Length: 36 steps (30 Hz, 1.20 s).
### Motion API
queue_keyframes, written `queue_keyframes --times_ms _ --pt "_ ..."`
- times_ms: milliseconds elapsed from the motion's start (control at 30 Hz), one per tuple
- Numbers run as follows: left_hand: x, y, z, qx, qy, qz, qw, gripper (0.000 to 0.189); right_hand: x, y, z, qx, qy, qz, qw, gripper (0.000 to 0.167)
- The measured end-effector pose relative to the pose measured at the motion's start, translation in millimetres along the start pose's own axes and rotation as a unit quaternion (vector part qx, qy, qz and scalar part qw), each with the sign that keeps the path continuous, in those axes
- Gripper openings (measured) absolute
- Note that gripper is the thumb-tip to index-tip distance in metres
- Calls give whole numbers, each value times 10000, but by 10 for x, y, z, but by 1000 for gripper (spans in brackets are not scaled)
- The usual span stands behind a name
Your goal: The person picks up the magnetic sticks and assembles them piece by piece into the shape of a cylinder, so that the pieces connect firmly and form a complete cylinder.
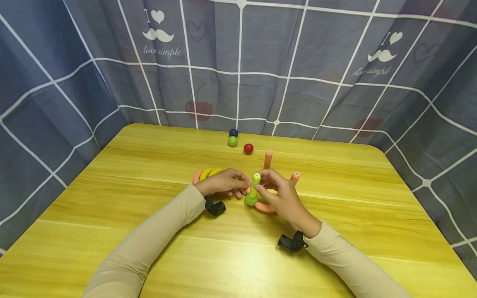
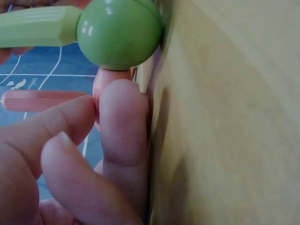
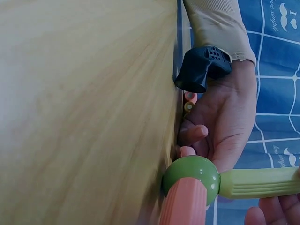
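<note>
A light green rod [image 1: 255,185] stands upright on a green ball [image 1: 251,201] at the table's middle. My right hand [image 1: 285,198] pinches that rod between thumb and fingers. From the left, my left hand [image 1: 225,182] holds a short pink piece [image 2: 112,75] joined to the ball's side; its fingers partly cover it. A curved pink rod [image 1: 265,207] leads from the ball toward the right, partly behind the right hand. Two pink rods stand upright beyond, one farther back [image 1: 268,160] and one at the right [image 1: 295,178]; their lower ends are hidden.
Behind the left hand lie a curved pink rod [image 1: 196,177] and curved yellow rods [image 1: 204,174]. Toward the back edge sit a blue ball [image 1: 233,132], a second green ball [image 1: 232,141] and a red ball [image 1: 248,149]. A checked curtain [image 1: 261,95] hangs behind the wooden table [image 1: 149,157].
</note>
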State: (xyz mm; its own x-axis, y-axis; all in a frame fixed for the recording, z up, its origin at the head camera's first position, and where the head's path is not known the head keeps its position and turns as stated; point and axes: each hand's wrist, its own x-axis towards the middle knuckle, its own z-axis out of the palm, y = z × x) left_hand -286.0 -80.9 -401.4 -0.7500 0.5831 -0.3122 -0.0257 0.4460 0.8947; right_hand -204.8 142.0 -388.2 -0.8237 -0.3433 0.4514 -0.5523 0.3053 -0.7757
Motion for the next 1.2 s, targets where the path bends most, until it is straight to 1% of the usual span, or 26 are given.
queue_keyframes --times_ms 567,633,733,800,867,933,1000,1067,1100,1133,1200 --pt "-4 7 -14 -2 29 -12 10000 28 31 30 30 426 19 446 9981 29" --pt "-7 6 -10 15 32 -22 10000 28 27 22 29 501 25 498 9975 32" --pt "-14 4 -1 12 38 -28 10000 29 14 -11 15 507 51 476 9976 43" --pt "-12 -1 3 -4 47 -45 10000 29 -3 -61 -15 287 73 342 9990 52" --pt "-9 -9 7 -27 61 -48 10000 28 -30 -131 -66 -222 126 83 9996 60" --pt "-5 -13 8 -25 73 -44 10000 27 -63 -199 -140 -800 271 -326 9959 61" --pt "-4 -12 10 -24 80 -30 10000 26 -91 -240 -232 -1257 539 -787 9875 56" --pt "-3 -7 12 -18 90 -27 10000 26 -110 -231 -333 -1370 907 -1211 9790 46" --pt "-3 -5 13 -9 99 -23 9999 26 -117 -207 -381 -1313 1109 -1390 9753 42" --pt "-3 -3 12 -7 106 -31 9999 26 -122 -176 -429 -1181 1311 -1522 9725 38" --pt "-6 0 14 7 121 -34 9999 26 -145 -94 -519 -866 1636 -1615 9694 30"
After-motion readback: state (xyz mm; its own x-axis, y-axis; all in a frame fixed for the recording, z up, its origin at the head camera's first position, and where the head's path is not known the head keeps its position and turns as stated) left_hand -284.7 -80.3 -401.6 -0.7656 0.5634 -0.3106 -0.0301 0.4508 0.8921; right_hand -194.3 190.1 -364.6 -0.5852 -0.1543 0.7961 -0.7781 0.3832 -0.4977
